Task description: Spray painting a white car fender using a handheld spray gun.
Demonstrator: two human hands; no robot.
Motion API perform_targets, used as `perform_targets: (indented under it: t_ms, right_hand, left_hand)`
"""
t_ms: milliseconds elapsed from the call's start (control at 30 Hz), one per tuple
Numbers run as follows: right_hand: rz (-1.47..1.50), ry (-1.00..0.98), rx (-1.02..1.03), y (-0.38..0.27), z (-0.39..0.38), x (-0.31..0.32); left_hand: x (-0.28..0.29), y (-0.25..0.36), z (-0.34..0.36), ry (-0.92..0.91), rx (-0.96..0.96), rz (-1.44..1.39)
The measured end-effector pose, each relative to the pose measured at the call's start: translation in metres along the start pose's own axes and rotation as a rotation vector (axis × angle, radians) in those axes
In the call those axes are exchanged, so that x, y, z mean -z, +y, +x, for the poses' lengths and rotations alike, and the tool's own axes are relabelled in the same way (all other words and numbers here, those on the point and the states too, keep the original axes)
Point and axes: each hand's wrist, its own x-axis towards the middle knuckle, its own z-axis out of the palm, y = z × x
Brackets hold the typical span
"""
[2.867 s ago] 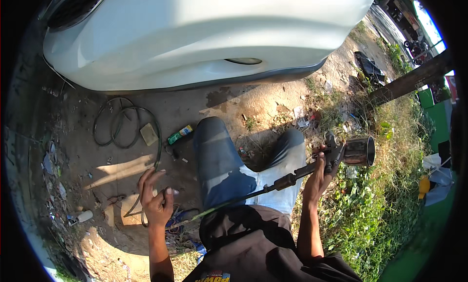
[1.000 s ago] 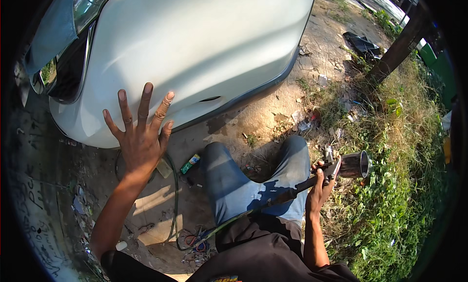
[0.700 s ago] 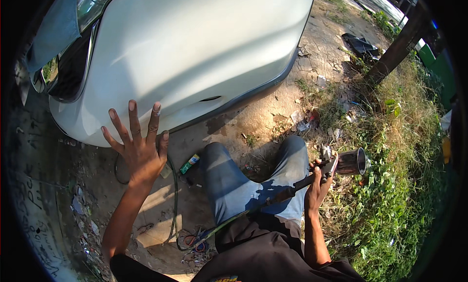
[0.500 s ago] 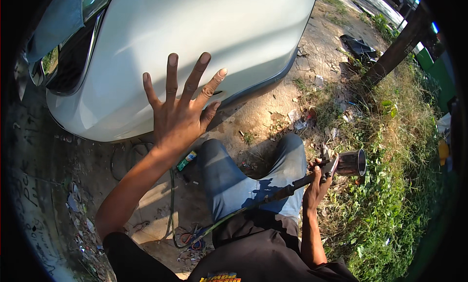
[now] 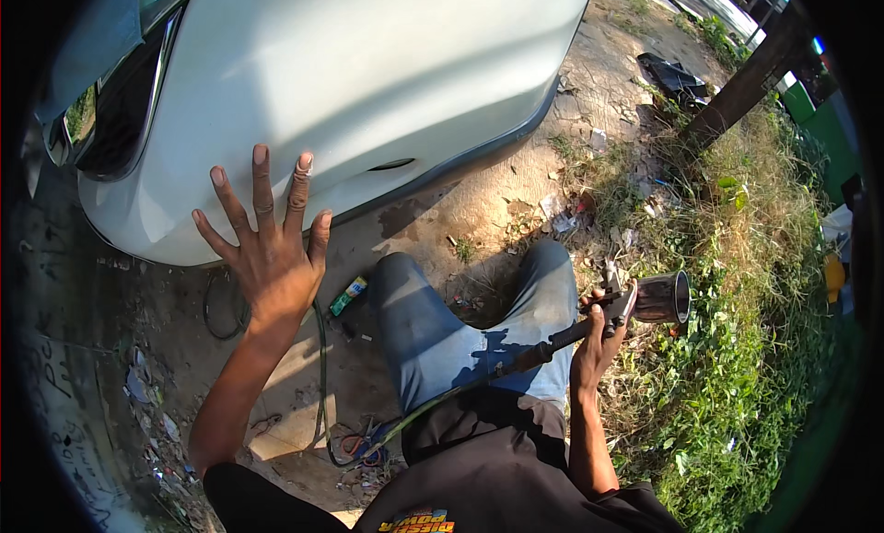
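Note:
My left hand (image 5: 276,268) is raised with its fingers spread and nothing in it. Its fingers overlap the lower edge of a white car body panel (image 5: 368,73); whether they touch it I cannot tell. At my right, beside my knee, my right hand (image 5: 596,349) is closed around a hose-fed tool that looks like a spray gun (image 5: 569,335). The tool has a dark handle, a silver fitting near the fingers and an open metal cup (image 5: 658,298) pointing right. A green hose (image 5: 433,402) runs from its handle across my lap.
Beside my knee lies a small green-and-yellow packet (image 5: 348,295). Scissors-like handles (image 5: 361,448) rest near the hose on the littered ground. Grass and weeds (image 5: 737,367) grow at the right, near a wooden post (image 5: 748,96). A marked wall-like surface (image 5: 64,376) curves along the left.
My left hand has moved left and slightly down, away from the dark slot in the panel, fingers still spread. My right hand and the tool have barely moved.

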Motion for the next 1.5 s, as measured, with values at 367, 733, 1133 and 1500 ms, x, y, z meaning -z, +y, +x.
perform_targets:
  t_ms: [367,733,1133,1500]
  right_hand:
    - [0.023,0.007,0.009,0.006,-0.004,0.0]
    - [0.021,-0.02,0.023,-0.005,-0.003,0.0]
    - [-0.038,-0.03,-0.015,0.016,0.001,-0.003]
    - [0.084,-0.074,0.048,0.0,-0.007,-0.017]
  left_hand:
    - [0.006,0.058,0.027,0.063,-0.073,-0.186]
    - [-0.01,0.041,0.03,0.093,0.035,-0.169]
    - [-0.036,-0.015,-0.069,0.201,0.391,-0.155]
    - [-0.018,0.116,0.024,0.15,0.229,-0.471]
